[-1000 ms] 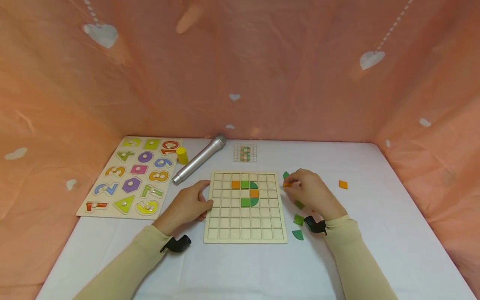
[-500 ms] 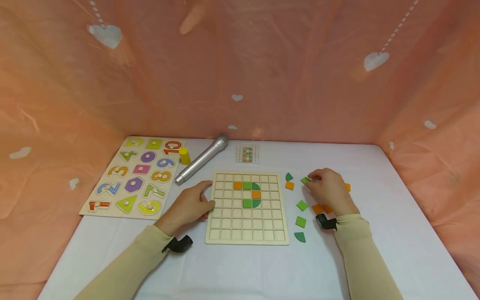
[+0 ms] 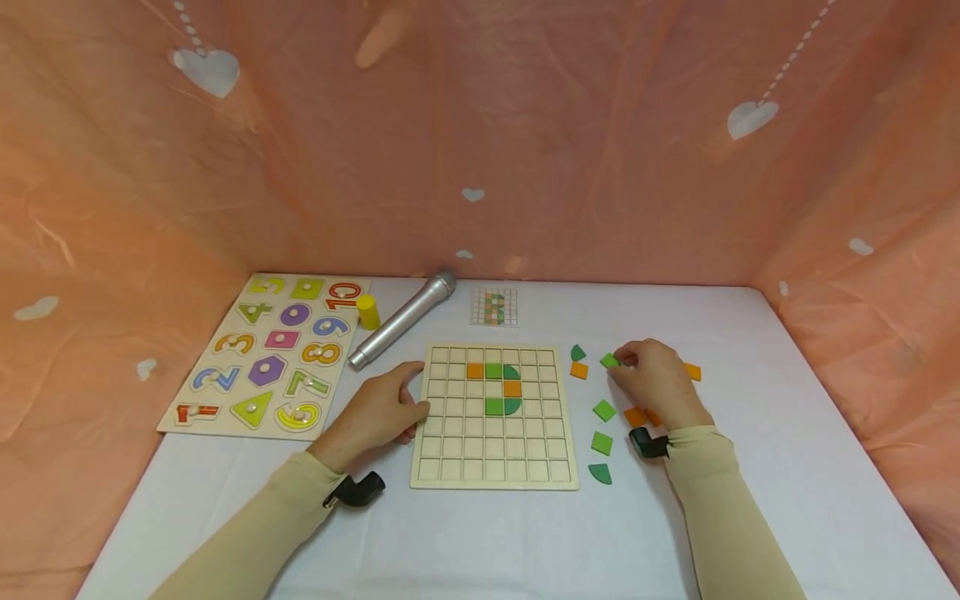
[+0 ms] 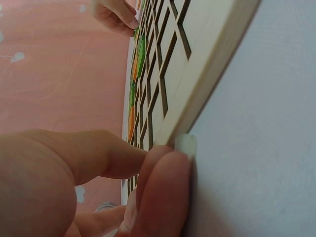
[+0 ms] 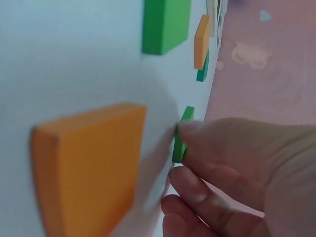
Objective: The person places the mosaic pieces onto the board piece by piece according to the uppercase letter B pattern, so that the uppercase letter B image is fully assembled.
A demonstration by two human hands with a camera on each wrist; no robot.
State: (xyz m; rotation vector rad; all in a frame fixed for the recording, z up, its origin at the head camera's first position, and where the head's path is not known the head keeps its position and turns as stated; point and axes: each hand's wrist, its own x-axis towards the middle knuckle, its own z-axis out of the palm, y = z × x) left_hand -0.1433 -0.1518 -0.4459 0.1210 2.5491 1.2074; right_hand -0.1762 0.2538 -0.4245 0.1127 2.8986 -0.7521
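The right hand (image 3: 656, 379) is pinching a green square tile (image 3: 608, 361), thumb and fingertips clamping on its right part while the left part is showing past the tips. The tile is sitting off the board's right side, near its upper corner. It's square, so neither side of its face is running longer; it's lying askew to the grid, one corner pointing left toward the board (image 3: 495, 427). Whether it's lifting off the tablecloth, I can't tell. Just left of it, an orange square (image 3: 579, 370) is lying beside a dark green quarter-round (image 3: 577, 353). Nearer the person, two more green squares (image 3: 604, 411) are lying loose. Across the board, the left hand (image 3: 375, 408) is resting thumb and forefinger, spread apart, against the left edge. Beyond, a silver microphone (image 3: 401, 321) is slanting up rightward.
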